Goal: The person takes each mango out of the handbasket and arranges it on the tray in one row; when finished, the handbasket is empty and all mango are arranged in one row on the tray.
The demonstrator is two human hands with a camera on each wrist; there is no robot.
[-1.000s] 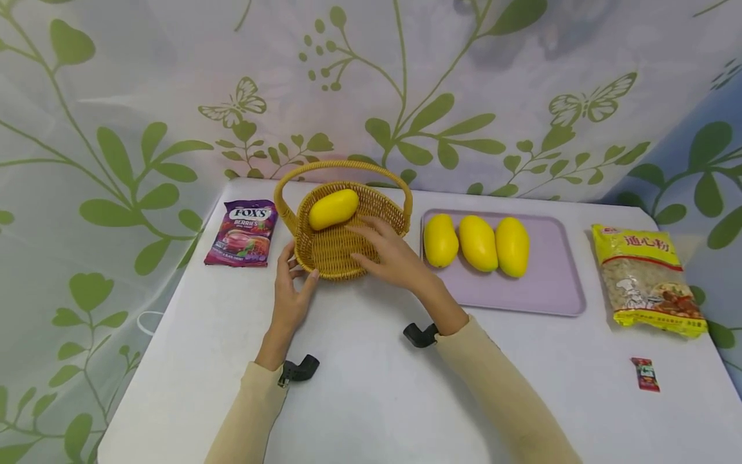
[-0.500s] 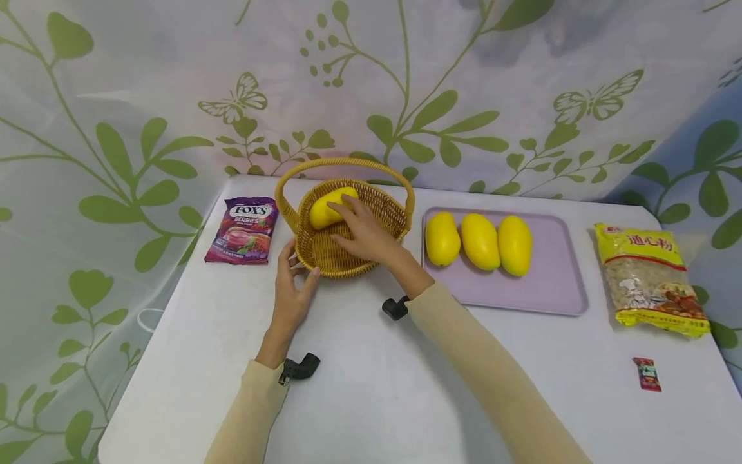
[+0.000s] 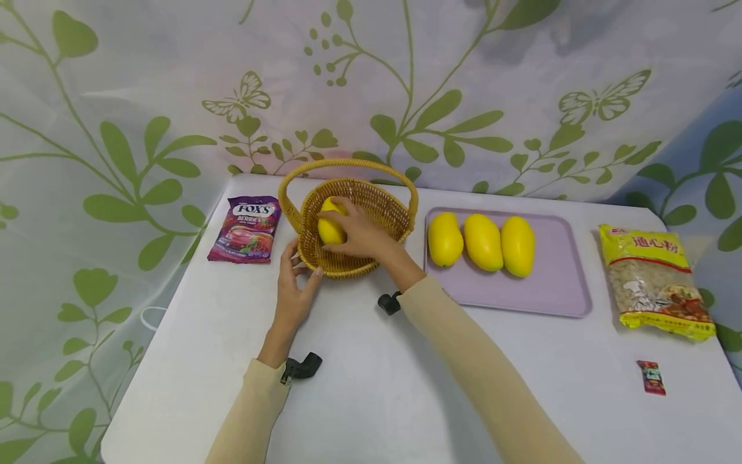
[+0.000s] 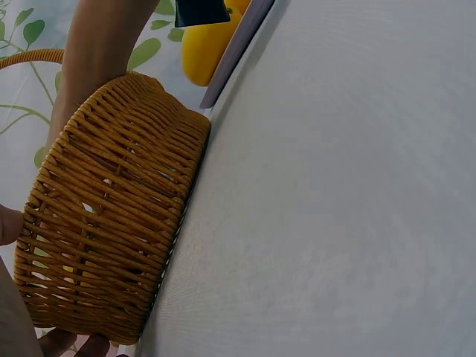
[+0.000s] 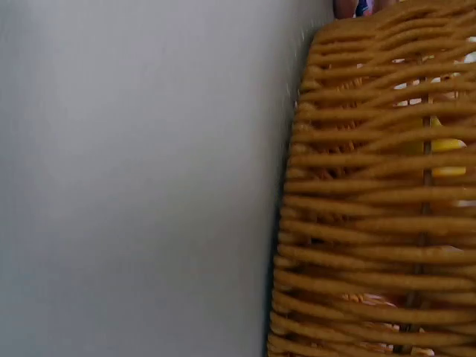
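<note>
A wicker basket [image 3: 379, 201] with a tall arched handle stands near the back of the table. My left hand [image 3: 293, 293] holds its front left side, thumb at the front rim and fingers around the left wall. Inside the basket, my right hand [image 3: 366, 236] grips a yellow mango [image 3: 330, 232], fingers over its top and thumb at the near side. Part of that mango is hidden under the fingers. In the right wrist view, the woven wall fills the right half, and a bit of yellow [image 5: 448, 152] shows through the gaps.
Three mangoes [image 3: 483, 242] lie side by side on a lilac tray [image 3: 556, 277] right of the basket. A purple Fox's candy bag [image 3: 243, 231] lies to the left. At the far right are a yellow pasta bag [image 3: 657, 280] and a small red packet [image 3: 652, 377].
My right hand has reached left into the basket and taken hold of the mango there. The mango has turned from lying slanted to pointing more toward me. My left hand stays on the basket.
</note>
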